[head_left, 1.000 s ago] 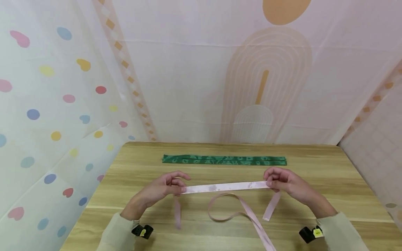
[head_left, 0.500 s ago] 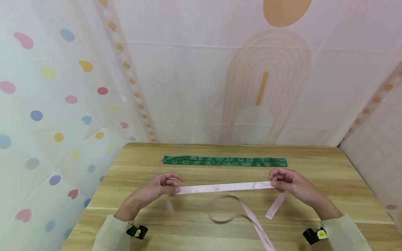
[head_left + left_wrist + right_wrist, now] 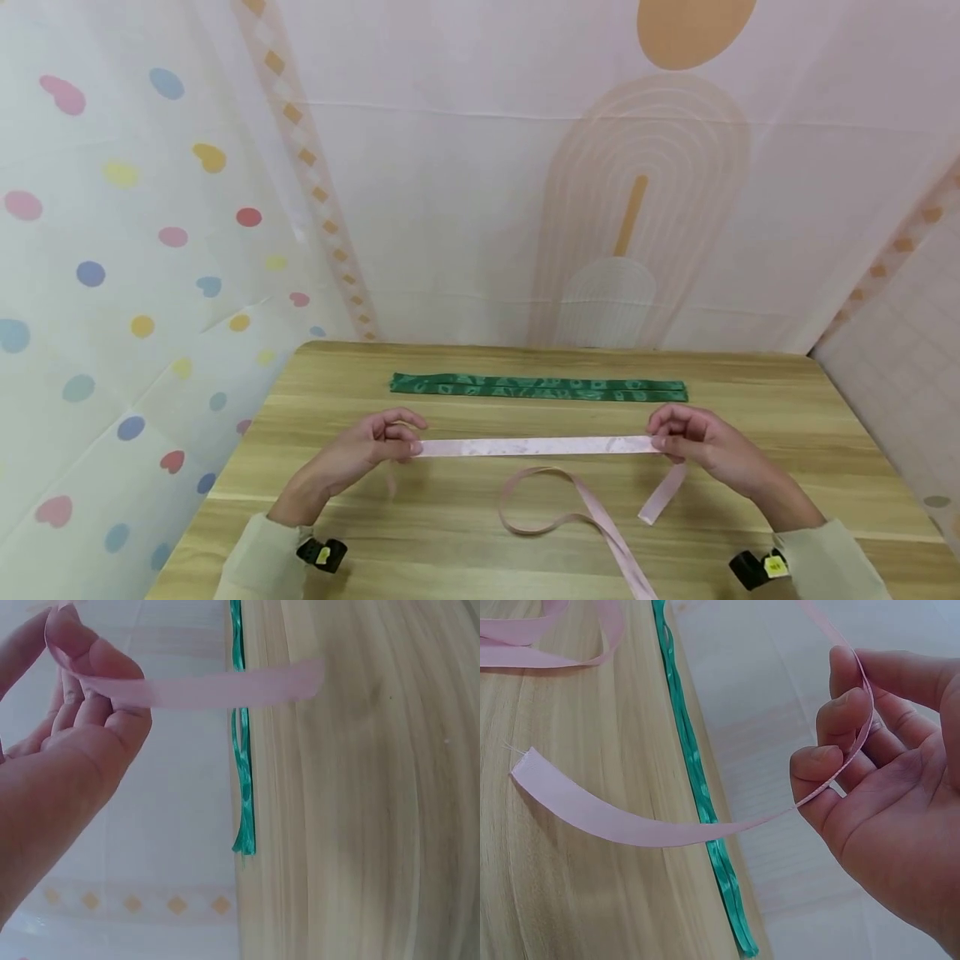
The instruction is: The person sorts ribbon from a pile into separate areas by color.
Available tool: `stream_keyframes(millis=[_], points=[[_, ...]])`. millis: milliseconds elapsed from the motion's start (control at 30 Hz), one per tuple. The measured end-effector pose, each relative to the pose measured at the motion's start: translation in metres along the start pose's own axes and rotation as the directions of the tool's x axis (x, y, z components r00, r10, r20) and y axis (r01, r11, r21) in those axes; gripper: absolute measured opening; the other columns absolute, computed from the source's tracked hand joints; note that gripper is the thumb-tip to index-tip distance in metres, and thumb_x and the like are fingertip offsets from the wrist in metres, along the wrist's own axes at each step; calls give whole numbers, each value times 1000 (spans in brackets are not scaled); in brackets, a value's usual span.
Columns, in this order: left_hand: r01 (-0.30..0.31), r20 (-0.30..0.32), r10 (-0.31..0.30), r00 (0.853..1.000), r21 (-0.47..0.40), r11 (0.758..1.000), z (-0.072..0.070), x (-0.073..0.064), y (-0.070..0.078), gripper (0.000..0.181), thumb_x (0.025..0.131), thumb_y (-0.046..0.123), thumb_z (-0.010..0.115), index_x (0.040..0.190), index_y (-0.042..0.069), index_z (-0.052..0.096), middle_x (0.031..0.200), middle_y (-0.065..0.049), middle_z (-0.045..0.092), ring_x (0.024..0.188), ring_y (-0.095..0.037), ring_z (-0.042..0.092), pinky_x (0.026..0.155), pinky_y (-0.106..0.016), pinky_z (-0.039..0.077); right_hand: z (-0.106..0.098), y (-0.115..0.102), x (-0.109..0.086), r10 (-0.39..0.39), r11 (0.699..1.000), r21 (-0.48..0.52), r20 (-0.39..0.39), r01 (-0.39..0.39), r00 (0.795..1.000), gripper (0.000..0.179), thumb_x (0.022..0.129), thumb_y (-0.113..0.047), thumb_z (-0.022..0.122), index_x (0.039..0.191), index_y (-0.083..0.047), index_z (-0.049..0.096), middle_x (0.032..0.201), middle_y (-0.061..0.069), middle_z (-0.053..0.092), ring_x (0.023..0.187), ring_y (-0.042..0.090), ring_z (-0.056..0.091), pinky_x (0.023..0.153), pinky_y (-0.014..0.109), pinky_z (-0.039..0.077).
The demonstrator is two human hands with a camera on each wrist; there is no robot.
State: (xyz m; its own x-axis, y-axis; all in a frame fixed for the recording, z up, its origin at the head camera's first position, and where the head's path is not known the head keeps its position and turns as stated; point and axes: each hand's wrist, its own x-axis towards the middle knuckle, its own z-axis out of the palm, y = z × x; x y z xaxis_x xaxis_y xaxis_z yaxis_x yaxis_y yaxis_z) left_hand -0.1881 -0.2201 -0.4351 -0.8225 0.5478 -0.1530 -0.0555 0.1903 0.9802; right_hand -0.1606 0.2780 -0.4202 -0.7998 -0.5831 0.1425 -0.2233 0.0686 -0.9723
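Note:
Between my two hands a pink satin ribbon [image 3: 532, 447] is stretched nearly level above the table. My left hand [image 3: 367, 450] pinches it near one end between thumb and finger, and a short tail [image 3: 217, 690] hangs from that hand in the left wrist view. My right hand [image 3: 697, 437] pinches the other side, its remaining fingers curled. From there a loose tail [image 3: 662, 496] droops, and the right wrist view shows its frayed cut end. On the table below lies another length of pink ribbon [image 3: 600, 517], looped at its far end and running off the near edge of the view.
Past the hands, a folded green patterned ribbon [image 3: 538, 388] lies straight along the back of the wooden table [image 3: 337, 367]. Behind the table hangs a pale printed cloth [image 3: 450, 208], and a dotted cloth [image 3: 112, 208] covers the left side.
My left hand has moved left and my right hand slightly right, lengthening the ribbon span between them. The tail below the left hand shows less. The ribbon is more level now.

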Motion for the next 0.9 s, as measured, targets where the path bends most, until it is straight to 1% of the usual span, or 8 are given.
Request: stream_keyframes(millis=[133, 200, 300, 400, 533, 667, 767, 900], points=[[-4, -27, 4, 1000, 2, 1000, -2, 0, 0, 30, 95, 16, 66, 122, 6, 57, 95, 1, 69, 90, -23, 64, 86, -37, 51, -1, 0, -1, -5, 1000, -5, -1, 5, 1000, 11, 100, 1, 50, 108, 9, 51, 84, -1, 55, 68, 25, 43, 58, 39, 37], [-2, -29, 2, 1000, -6, 1000, -3, -1, 0, 31, 95, 16, 67, 123, 7, 57, 95, 2, 69, 89, -22, 64, 86, -37, 51, -2, 0, -2, -6, 1000, -7, -1, 6, 1000, 12, 100, 1, 50, 108, 10, 51, 84, -1, 56, 68, 26, 43, 58, 39, 37], [3, -20, -3, 1000, -10, 1000, -4, -3, -1, 36, 95, 18, 67, 127, 6, 54, 96, 1, 69, 92, -23, 65, 88, -39, 51, -2, 1, -3, -5, 1000, -6, -3, 5, 1000, 12, 100, 1, 50, 108, 11, 51, 85, -1, 57, 69, 26, 43, 58, 39, 37], [8, -14, -8, 1000, -7, 1000, -3, -5, -1, 43, 95, 18, 67, 132, 1, 50, 97, 1, 69, 94, -25, 66, 90, -42, 51, -3, 1, -5, 0, 1000, -8, -4, 0, 1000, 13, 101, 1, 50, 109, 11, 51, 86, -1, 57, 69, 25, 44, 58, 38, 38], [18, -40, -18, 999, 2, 1000, -3, -6, -1, 46, 94, 18, 68, 132, -2, 49, 95, 1, 70, 93, -26, 67, 89, -41, 52, -3, 2, -6, -6, 1000, -16, -14, 5, 1000, 12, 101, 2, 50, 108, 11, 51, 86, -4, 57, 69, 22, 45, 58, 38, 38], [18, -64, -18, 998, 1, 1000, -5, -5, -2, 38, 94, 16, 68, 126, 2, 53, 92, 3, 69, 88, -19, 66, 85, -38, 53, -4, 3, -8, -23, 999, -27, -22, 23, 999, 10, 100, 3, 50, 107, 10, 51, 86, -6, 57, 69, 21, 45, 58, 38, 37], [8, -68, -9, 998, -1, 1000, -7, -6, -3, 34, 94, 15, 68, 124, 4, 55, 91, 4, 69, 84, -14, 63, 81, -34, 52, -5, 4, -9, -32, 999, -29, -24, 31, 999, 9, 100, 4, 50, 107, 9, 52, 85, -4, 56, 68, 24, 43, 57, 38, 37], [15, -68, -15, 998, 0, 1000, -11, -7, -2, 36, 95, 16, 68, 126, 5, 55, 94, 3, 69, 85, -16, 63, 81, -36, 52, -7, 4, -10, -29, 999, -29, -34, 28, 999, 9, 100, 4, 51, 107, 8, 53, 85, -3, 58, 68, 25, 43, 57, 38, 36]])
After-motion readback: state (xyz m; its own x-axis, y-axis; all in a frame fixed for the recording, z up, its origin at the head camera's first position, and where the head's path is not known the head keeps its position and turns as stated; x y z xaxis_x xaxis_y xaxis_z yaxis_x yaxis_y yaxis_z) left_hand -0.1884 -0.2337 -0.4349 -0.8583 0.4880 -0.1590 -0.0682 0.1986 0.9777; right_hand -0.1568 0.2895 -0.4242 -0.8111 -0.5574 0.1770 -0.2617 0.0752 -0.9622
